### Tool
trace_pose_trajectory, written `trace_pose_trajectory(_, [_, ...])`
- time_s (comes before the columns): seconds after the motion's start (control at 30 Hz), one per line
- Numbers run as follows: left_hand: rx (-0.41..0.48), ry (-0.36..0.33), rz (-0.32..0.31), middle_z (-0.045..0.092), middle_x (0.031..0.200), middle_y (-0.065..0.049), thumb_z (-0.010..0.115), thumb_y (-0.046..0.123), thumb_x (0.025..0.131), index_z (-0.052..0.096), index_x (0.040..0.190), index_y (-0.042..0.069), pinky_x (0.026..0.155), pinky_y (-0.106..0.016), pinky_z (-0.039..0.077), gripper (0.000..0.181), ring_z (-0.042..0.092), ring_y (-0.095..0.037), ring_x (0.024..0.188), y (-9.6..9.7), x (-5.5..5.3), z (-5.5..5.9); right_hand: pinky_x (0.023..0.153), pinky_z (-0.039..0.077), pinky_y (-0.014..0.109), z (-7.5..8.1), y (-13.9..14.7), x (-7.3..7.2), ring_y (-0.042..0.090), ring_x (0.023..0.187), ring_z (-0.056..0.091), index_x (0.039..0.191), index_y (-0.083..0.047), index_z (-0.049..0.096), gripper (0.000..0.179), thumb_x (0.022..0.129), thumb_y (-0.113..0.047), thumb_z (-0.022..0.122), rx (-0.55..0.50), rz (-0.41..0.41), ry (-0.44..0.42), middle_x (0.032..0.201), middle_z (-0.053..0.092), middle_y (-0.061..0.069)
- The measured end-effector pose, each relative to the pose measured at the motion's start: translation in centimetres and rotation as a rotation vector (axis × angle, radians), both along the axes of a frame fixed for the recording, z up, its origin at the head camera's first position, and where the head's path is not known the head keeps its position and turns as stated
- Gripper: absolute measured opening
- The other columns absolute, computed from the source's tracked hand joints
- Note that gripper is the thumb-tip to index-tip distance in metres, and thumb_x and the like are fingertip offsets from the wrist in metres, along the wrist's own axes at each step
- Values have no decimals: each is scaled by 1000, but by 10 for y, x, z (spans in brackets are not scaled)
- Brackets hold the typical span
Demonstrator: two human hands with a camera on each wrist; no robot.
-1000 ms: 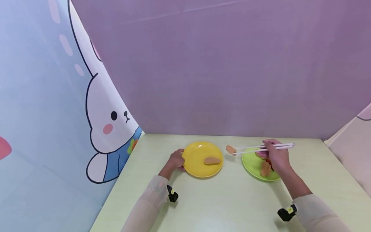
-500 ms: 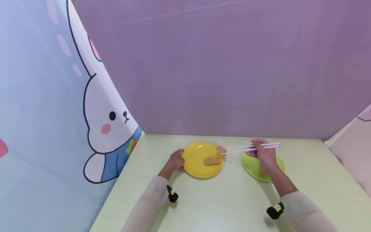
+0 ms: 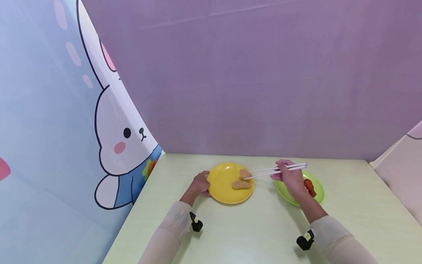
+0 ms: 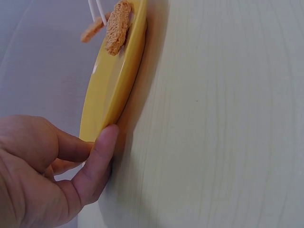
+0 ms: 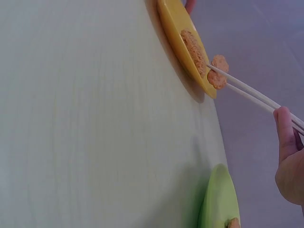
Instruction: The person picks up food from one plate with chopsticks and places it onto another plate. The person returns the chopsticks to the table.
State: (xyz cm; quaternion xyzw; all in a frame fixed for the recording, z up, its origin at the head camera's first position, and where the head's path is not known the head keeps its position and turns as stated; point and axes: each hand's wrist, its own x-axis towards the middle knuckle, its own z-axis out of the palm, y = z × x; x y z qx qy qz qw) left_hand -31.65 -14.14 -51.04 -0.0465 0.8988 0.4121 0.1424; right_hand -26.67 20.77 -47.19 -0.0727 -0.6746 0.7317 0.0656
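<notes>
From the head view, I saw the yellow plate (image 3: 219, 185) on the table (image 3: 237, 234), with a long breaded piece (image 3: 241, 184) lying on its right part. The left hand (image 3: 200, 181) gripped the plate's left rim. Right of the yellow plate, the right hand (image 3: 291, 179) had its fingers clamped on a pair of white chopsticks (image 3: 263, 175), whose tips reached back to a nugget (image 3: 245, 173) at the yellow plate's right side, just behind the breaded piece. The green plate (image 3: 286, 193) stood further right of the yellow plate, apart from it, and held a red piece (image 3: 309, 187); the right hand and forearm hid part of that plate from me.

My left wrist view gave what the head view hid: the thumb and fingers pinched the yellow plate's rim between them. The breaded piece's crumbly coating was plain there, with the nugget and chopstick tips beyond it.

In my right wrist view, the nugget sat between the two chopstick tips, overlapping the yellow plate's rim from that angle; I could not tell whether it touched the plate. That view also caught a tan piece on the green plate, cut off by the lower edge.
</notes>
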Motion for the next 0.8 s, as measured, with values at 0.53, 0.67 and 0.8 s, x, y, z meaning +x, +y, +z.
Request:
trace_pose_trajectory(0.53, [7,-27,5,59,128,-23,58,-11,82,44,153,14,49,-28,61,76,67,-17,55,-1,-2,3,70,66,31,-2,-4,4,12,72,77,128,3,56,38,106,-27,54,129,17,-20,84,69,-6])
trace_pose_trajectory(0.67, [6,-31,4,64,115,-21,58,-10,82,44,153,15,50,-27,61,76,66,-17,54,-1,-2,2,68,66,30,1,-2,7,12,71,77,126,1,57,34,106,-26,54,92,7,-22,83,70,-7])
trace_pose_trajectory(0.8, [14,-33,3,66,106,-19,58,-11,82,44,153,15,50,-27,61,77,66,-17,54,-1,-2,0,67,66,30,6,3,11,12,71,77,122,-4,59,29,105,-27,56,54,-6,-8,83,72,-7])
